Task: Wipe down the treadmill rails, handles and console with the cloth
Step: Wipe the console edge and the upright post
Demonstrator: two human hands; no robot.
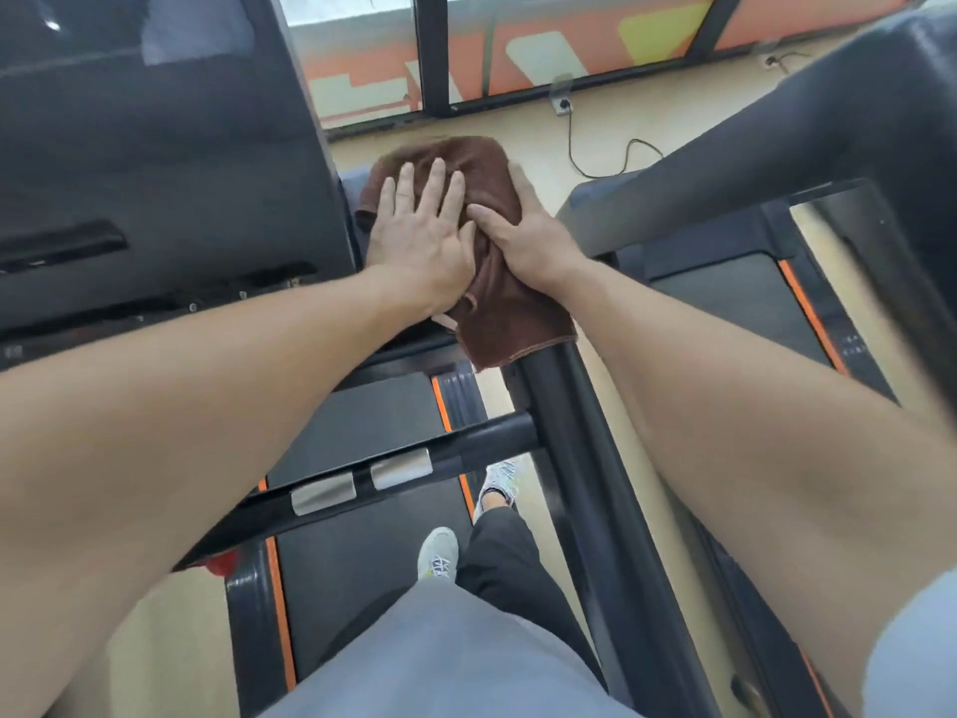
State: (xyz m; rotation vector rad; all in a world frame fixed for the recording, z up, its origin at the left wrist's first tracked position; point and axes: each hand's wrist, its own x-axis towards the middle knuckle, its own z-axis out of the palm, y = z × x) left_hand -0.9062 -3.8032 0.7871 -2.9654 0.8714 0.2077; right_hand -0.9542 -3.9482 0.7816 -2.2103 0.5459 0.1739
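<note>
A brown cloth (510, 313) is draped over the upper end of the treadmill's right side rail (580, 448), beside the dark console (155, 163). My left hand (419, 235) lies flat on the cloth with straight fingers, pressing it onto the rail. My right hand (528, 235) grips the cloth and the rail from the right, thumb on top and fingers wrapped over the far side. A cross handle (393, 458) with two silver pulse plates runs below my left forearm. The rail under the cloth is hidden.
A second treadmill (808, 282) stands close on the right, its handle and console reaching over my right arm. The belt (373, 551) with orange edging lies below, with my feet on it. A power cable (595, 163) and wall windows are ahead.
</note>
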